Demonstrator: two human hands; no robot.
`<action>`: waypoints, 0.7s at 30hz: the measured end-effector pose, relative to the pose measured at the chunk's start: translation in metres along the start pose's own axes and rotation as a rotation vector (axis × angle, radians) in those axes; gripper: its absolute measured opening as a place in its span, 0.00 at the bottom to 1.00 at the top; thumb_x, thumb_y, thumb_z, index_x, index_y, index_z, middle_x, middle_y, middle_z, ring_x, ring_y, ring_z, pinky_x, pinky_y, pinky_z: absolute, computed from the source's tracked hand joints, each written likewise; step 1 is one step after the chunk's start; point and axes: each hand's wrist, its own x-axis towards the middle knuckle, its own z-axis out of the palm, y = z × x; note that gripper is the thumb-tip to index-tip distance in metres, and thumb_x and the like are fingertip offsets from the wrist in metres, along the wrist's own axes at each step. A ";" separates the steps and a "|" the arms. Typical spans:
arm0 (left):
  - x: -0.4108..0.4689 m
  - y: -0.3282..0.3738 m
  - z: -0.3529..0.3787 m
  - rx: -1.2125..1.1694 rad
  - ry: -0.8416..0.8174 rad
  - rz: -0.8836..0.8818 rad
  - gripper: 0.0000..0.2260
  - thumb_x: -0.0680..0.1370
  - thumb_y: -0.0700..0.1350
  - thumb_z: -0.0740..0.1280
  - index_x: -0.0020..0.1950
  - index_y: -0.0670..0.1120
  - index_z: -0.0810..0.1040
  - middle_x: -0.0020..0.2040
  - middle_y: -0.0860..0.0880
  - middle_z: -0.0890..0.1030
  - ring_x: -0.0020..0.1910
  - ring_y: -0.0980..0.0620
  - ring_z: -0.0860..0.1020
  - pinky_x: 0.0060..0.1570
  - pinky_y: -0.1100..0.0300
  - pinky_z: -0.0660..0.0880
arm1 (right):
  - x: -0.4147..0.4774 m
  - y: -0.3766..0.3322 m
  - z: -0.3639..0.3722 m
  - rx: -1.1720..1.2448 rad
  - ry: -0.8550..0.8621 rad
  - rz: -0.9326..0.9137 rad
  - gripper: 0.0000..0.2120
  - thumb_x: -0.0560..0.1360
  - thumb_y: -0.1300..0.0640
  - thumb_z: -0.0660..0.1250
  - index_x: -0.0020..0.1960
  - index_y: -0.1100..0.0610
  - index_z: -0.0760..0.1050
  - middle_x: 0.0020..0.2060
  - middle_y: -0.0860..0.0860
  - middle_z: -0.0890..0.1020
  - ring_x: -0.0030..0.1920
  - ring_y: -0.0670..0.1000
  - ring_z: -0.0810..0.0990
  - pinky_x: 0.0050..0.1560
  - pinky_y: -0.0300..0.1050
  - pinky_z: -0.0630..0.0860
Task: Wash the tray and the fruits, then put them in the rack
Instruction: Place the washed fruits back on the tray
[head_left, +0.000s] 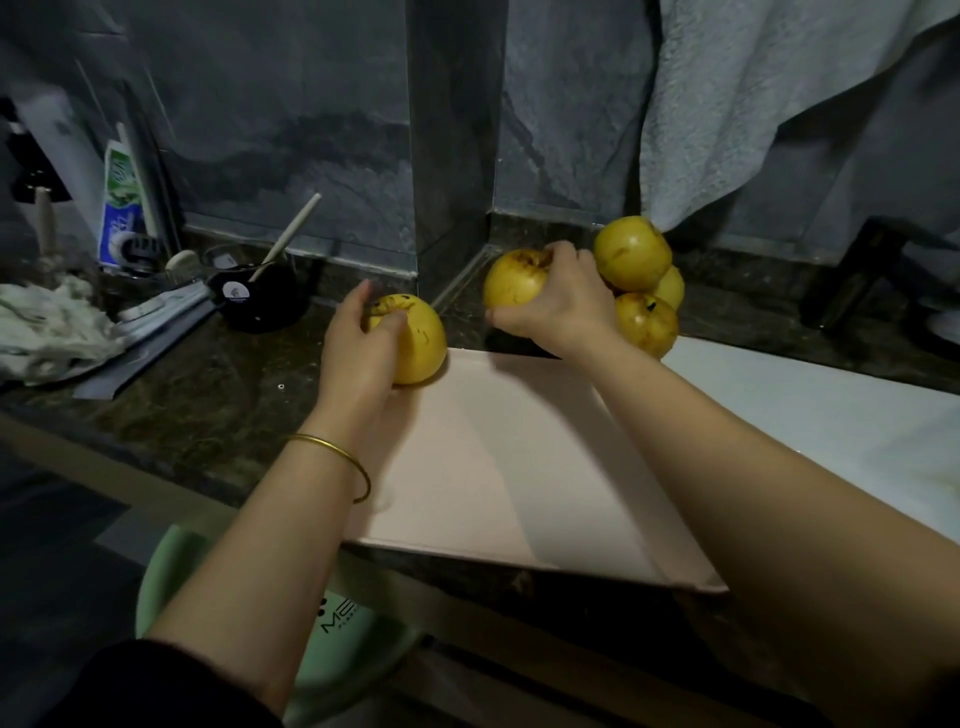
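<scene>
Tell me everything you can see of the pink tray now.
The pink tray is rectangular and shallow, with a low raised rim, smooth like plastic, its inside bare. It lies flat on the dark counter. The left hand grips a yellow fruit at its far-left corner; contact there is unclear.

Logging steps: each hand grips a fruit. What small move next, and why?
Probably the left hand lifts the near fruit off the tray corner. The far fruit, in the right hand, and the pile are beyond the tray's edge, so that frees it for washing.
</scene>
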 end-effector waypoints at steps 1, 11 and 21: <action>-0.001 -0.001 -0.001 -0.026 0.002 -0.004 0.22 0.79 0.42 0.63 0.74 0.49 0.65 0.71 0.48 0.68 0.68 0.49 0.68 0.69 0.52 0.64 | -0.003 0.001 -0.001 0.004 -0.016 -0.005 0.42 0.64 0.42 0.75 0.70 0.57 0.62 0.65 0.54 0.68 0.64 0.56 0.71 0.57 0.47 0.70; -0.018 -0.006 -0.007 -0.068 0.022 0.000 0.22 0.81 0.43 0.60 0.75 0.48 0.63 0.73 0.46 0.65 0.71 0.48 0.65 0.69 0.54 0.63 | -0.052 0.008 0.004 0.052 -0.175 -0.116 0.43 0.61 0.42 0.77 0.69 0.54 0.63 0.62 0.51 0.70 0.60 0.54 0.74 0.58 0.49 0.72; -0.023 -0.005 -0.017 -0.500 -0.007 -0.266 0.10 0.81 0.50 0.59 0.54 0.48 0.78 0.48 0.49 0.82 0.42 0.58 0.81 0.44 0.62 0.78 | -0.094 -0.013 0.012 0.186 -0.354 -0.359 0.45 0.59 0.45 0.80 0.69 0.53 0.64 0.59 0.49 0.69 0.60 0.49 0.71 0.60 0.48 0.70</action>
